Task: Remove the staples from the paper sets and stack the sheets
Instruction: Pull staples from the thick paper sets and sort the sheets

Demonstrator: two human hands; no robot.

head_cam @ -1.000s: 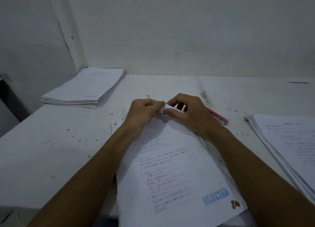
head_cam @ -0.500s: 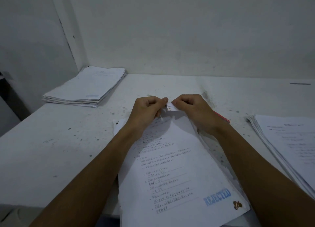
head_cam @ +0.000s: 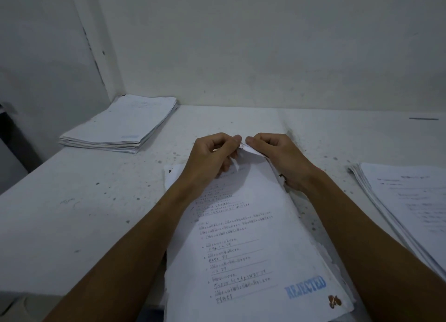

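A stapled paper set (head_cam: 243, 244) with handwritten lines and a blue "REJECTED" stamp lies in front of me, its near end hanging over the table edge. My left hand (head_cam: 212, 155) and my right hand (head_cam: 277, 156) both pinch its raised far corner, thumbs almost touching. The corner is bent up and a small torn flap hangs under my left fingers. The staple itself is too small to make out.
A neat stack of sheets (head_cam: 120, 126) lies at the far left by the wall corner. Another pile of papers (head_cam: 405, 201) lies at the right edge. The white table (head_cam: 84, 201) is speckled with dark spots. A wall closes off the back.
Both hands lifted the corner a little higher and drew closer together. The red tool seen behind my right hand a second ago is now hidden.
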